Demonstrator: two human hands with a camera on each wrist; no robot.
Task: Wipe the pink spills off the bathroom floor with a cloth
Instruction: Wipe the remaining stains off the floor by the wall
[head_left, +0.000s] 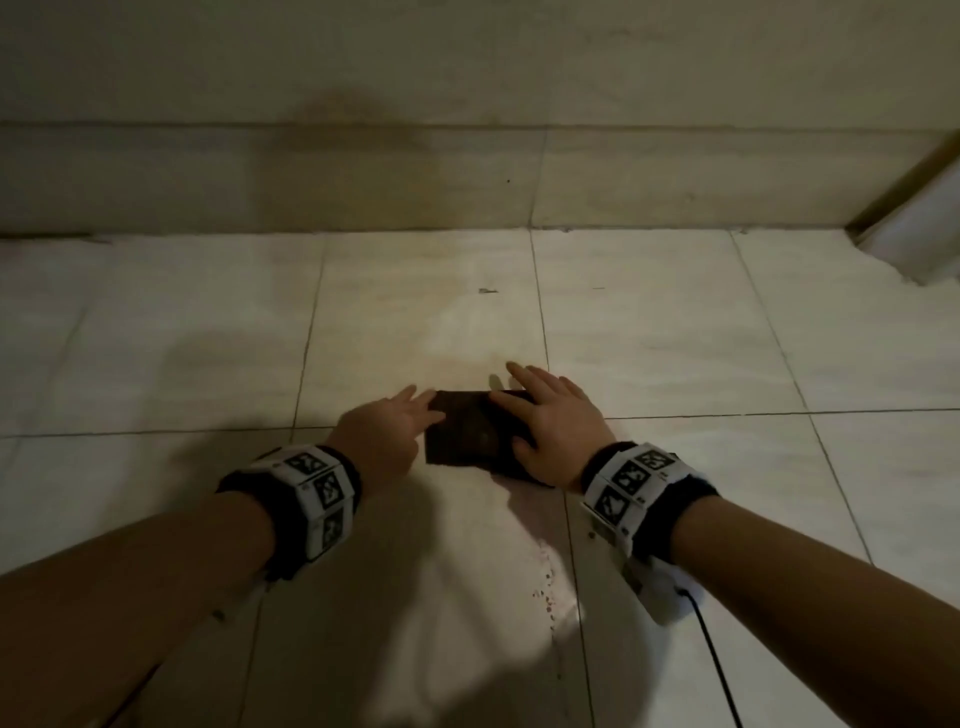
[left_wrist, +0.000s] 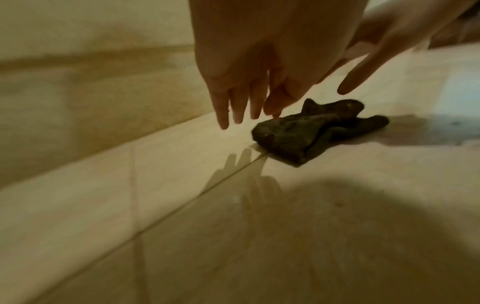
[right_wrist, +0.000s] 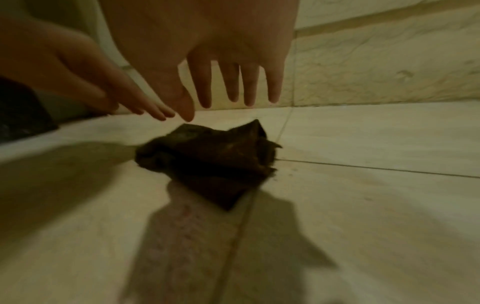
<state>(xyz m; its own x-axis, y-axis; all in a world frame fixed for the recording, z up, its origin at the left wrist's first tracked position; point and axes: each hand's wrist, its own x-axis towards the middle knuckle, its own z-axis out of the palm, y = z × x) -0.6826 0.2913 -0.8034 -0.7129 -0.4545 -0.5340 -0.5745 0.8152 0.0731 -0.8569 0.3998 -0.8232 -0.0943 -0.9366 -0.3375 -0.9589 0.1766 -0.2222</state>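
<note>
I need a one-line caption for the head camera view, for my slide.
Both hands, left hand and right hand, open over a dark folded cloth on the tiled floor, pink spills nearby.

A tiled wall rises at the far edge of the floor, with a darker tiled skirting band along its foot. At far right, a pale door frame meets the floor.

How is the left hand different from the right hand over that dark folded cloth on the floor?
In the head view the left hand sits at the left edge of the dark folded cloth, while the right hand covers its right side. The left hand's fingers are held close together; the right hand's fingers are spread apart. Both hands are open with straight fingers, and neither grips the cloth in the wrist views.
</note>
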